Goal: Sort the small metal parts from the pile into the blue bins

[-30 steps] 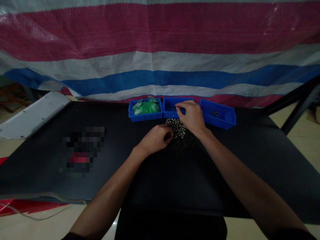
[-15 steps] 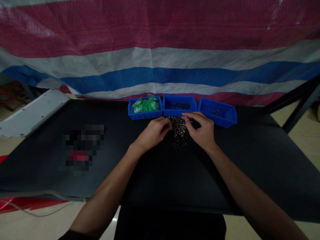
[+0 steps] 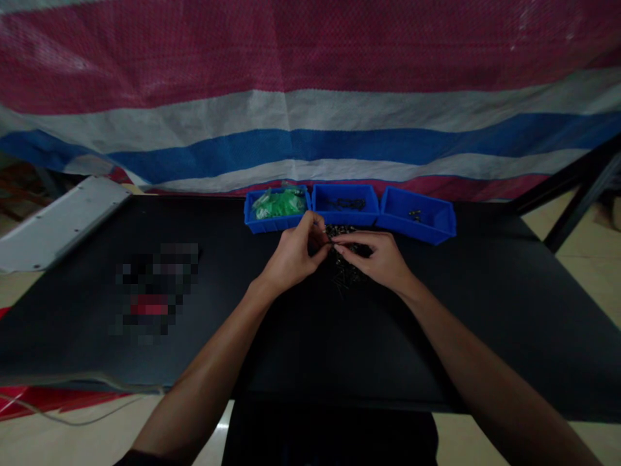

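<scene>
A pile of small metal screws point(image 3: 343, 277) lies on the black table, partly covered by my hands. My left hand point(image 3: 297, 252) is at the pile's left side, fingers closed in a pinch. From the right, my right hand point(image 3: 376, 255) reaches in with thumb and fingertips pressed together. The fingertips of both hands meet above the pile. Whatever sits between them is too small and dark to make out. Just behind the hands stands the middle blue bin point(image 3: 345, 217), with dark thin pieces inside.
A left blue bin point(image 3: 276, 226) holds green and clear plastic bags. The right blue bin point(image 3: 422, 226) has a few small metal pieces. A blurred-out item point(image 3: 158, 285) lies on the table point(image 3: 218, 323) at left. Behind hangs a striped tarp point(image 3: 291, 58); a white panel point(image 3: 63, 220) stands far left.
My right hand has moved left, away from the pile's right side, to meet my left hand's fingertips. My left hand's fingers have lifted slightly. The view has shifted a little.
</scene>
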